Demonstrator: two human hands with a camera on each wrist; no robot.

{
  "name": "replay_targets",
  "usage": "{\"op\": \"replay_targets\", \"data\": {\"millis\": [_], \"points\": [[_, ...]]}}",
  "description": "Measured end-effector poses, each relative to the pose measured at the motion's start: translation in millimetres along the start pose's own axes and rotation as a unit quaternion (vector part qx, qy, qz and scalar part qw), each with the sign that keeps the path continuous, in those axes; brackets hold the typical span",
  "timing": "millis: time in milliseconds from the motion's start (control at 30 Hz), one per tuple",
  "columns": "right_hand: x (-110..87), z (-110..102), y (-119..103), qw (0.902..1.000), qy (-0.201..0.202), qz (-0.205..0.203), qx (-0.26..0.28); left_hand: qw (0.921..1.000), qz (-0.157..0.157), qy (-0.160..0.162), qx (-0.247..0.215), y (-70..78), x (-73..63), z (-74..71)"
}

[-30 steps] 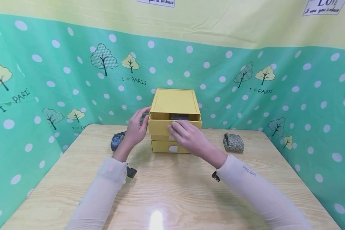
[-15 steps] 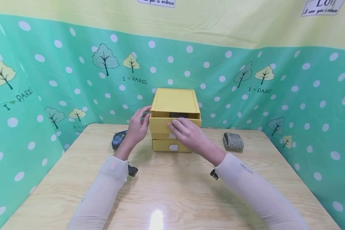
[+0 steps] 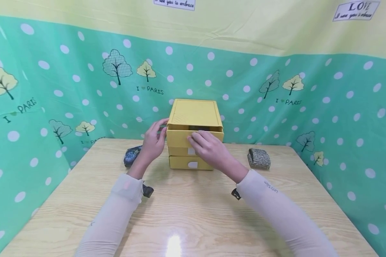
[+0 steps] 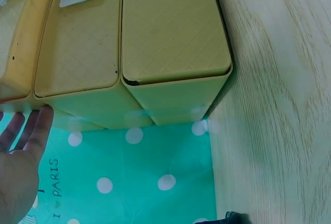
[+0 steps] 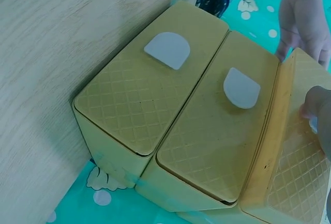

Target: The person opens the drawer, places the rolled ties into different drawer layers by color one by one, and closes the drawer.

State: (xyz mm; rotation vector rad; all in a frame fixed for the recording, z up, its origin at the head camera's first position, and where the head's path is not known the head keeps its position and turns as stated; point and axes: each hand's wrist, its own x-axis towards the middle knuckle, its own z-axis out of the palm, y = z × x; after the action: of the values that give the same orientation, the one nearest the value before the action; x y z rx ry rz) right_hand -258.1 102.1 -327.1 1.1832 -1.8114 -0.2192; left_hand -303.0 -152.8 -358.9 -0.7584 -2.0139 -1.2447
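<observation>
A yellow three-drawer box [image 3: 196, 111] stands at the back of the table. Its top drawer [image 3: 177, 138] is pulled part way out, and something dark [image 3: 198, 127] lies inside, mostly hidden under the lid. My right hand [image 3: 209, 148] is at the middle of that drawer's front, its curled fingers pinching the white pull tab [image 5: 313, 124]. On the box's left side, my left hand [image 3: 153, 142] rests with extended fingers [image 4: 40, 131] against the wall near the top. Both lower drawers are closed, each with a white tab [image 5: 241, 88].
A dark blue patterned folded item [image 3: 132, 155] lies behind the left wrist. To the right of the box sits a grey speckled rolled item [image 3: 259, 159]. Green and yellow printed cloth [image 3: 244, 39] hangs around the back and sides of the wooden table [image 3: 193, 210].
The top drawer has slid inward a little, so the gap below the lid is narrower. My right hand has gone slightly back with it; the left hand stays put.
</observation>
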Motion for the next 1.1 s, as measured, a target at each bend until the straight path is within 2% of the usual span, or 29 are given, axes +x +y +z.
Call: {"op": "replay_targets", "data": {"millis": [500,733,1100], "points": [[1.6,6.8,-1.3,0.9996,0.003,0.023,0.015,0.9998,-0.005,0.002,0.017,-1.9,-1.6,-0.2],[3.6,9.8,0.9,0.9994,0.022,0.024,0.010,0.9999,-0.004,0.002,0.013,-1.9,-1.1,-0.2],[4.1,7.7,3.4,0.9998,0.006,0.019,-0.003,1.0000,-0.003,-0.002,0.006,-0.7,-1.0,-0.2]]}}
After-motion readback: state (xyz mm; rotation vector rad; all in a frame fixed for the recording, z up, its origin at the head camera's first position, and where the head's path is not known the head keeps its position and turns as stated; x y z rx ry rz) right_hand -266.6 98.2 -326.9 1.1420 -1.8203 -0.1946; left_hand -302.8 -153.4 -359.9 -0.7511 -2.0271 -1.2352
